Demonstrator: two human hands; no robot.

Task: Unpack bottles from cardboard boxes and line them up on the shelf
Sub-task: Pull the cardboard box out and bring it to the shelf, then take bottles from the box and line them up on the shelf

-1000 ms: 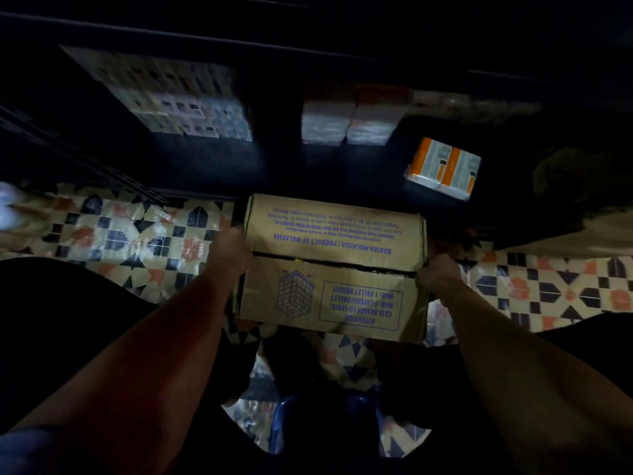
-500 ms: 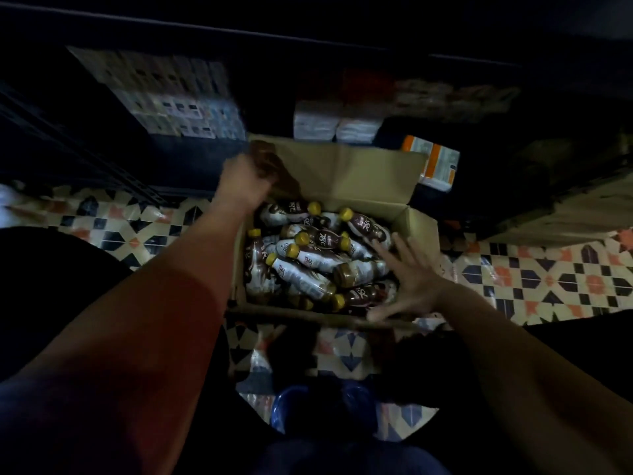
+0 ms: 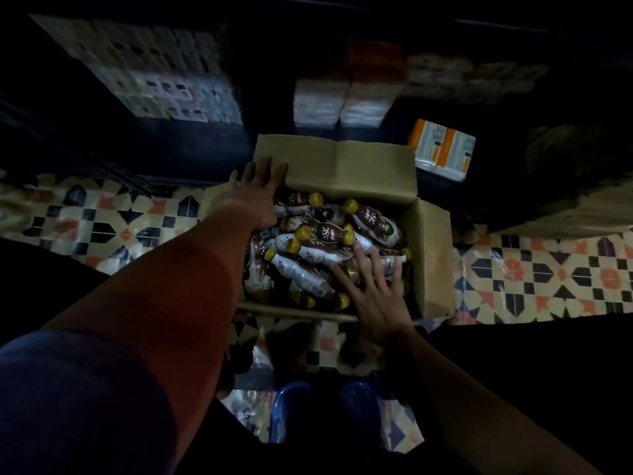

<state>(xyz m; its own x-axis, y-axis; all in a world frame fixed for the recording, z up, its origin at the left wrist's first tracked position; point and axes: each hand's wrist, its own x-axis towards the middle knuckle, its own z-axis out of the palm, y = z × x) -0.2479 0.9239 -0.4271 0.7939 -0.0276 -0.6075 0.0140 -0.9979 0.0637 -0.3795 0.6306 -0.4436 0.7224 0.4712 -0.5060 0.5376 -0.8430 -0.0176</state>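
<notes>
An open cardboard box (image 3: 432,262) stands on the patterned floor in front of me, its far flap (image 3: 356,166) folded back. Inside lie several brown bottles (image 3: 322,231) with yellow caps, piled on their sides. My left hand (image 3: 255,190) presses with straight fingers against the far left flap at the box's corner. My right hand (image 3: 373,286) is spread flat over the bottles at the near right of the box, fingertips touching them. The dark shelf (image 3: 205,142) lies just beyond the box.
Packs of goods sit on the dark low shelf: a pale stack (image 3: 164,84) at left, white packs (image 3: 342,101) in the middle, an orange-and-white pack (image 3: 442,149) at right. Tiled floor (image 3: 548,275) spreads on both sides. Blue footwear (image 3: 325,409) is below the box.
The closed box has been opened: the flaps went back and the bottles came into sight. My left hand flattened onto the far flap, and my right hand moved onto the bottles.
</notes>
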